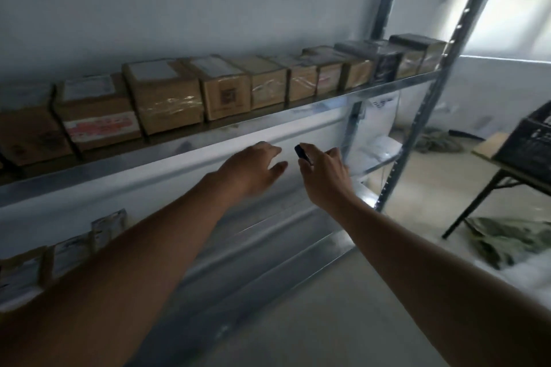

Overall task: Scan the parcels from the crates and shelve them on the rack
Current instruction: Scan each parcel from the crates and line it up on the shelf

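Note:
A metal rack (208, 143) fills the left and middle of the view. Its upper shelf carries a row of several brown cardboard parcels (167, 98), taped and labelled, running from the left edge to the right upright. Both arms reach forward below that shelf. My left hand (253, 170) is empty, fingers spread, just under the shelf's front rail. Right beside it, my right hand (323, 176) grips a small black scanner (302, 153) that pokes out above the fingers. White padded parcels (375, 146) lie on the shelf behind the hands at the right end.
On a lower shelf at the left stand several flat white packets (71, 253). A black crate (530, 143) sits on a folding table at the right edge. Crumpled green cloth (504, 241) lies on the floor beneath it. The rack's right upright (423, 116) stands near my right hand.

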Available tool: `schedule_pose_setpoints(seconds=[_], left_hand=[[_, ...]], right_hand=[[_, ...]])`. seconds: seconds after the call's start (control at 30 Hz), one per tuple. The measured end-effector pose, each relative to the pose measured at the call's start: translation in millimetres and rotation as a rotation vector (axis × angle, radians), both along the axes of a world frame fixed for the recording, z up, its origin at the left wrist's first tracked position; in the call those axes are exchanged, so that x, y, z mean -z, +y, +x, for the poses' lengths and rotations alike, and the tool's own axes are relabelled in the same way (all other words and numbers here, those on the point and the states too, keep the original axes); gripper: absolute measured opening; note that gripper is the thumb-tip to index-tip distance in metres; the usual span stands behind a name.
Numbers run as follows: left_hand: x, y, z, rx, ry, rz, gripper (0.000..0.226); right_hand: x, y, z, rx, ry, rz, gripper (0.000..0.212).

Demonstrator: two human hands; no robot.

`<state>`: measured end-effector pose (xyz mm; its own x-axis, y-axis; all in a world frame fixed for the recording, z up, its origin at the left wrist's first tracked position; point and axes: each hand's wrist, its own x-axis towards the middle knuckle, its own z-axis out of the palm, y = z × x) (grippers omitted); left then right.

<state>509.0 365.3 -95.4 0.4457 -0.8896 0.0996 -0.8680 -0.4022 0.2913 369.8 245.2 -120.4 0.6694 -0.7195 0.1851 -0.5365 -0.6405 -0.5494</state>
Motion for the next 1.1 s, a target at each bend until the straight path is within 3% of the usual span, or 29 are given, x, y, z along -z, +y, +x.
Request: schedule_pose_setpoints(seconds=[0.43, 1.1], left_hand=[[-71, -241, -161, 0.239, -0.036, -0.051, 0.057], [-59, -682, -275, 0.732, -0.067, -0.076, 0.053]], right_hand=[[-54, -205, -191, 0.273, -0.05, -0.113, 0.04], [-45, -550, -321, 0.775, -0.062, -0.102, 0.044]])
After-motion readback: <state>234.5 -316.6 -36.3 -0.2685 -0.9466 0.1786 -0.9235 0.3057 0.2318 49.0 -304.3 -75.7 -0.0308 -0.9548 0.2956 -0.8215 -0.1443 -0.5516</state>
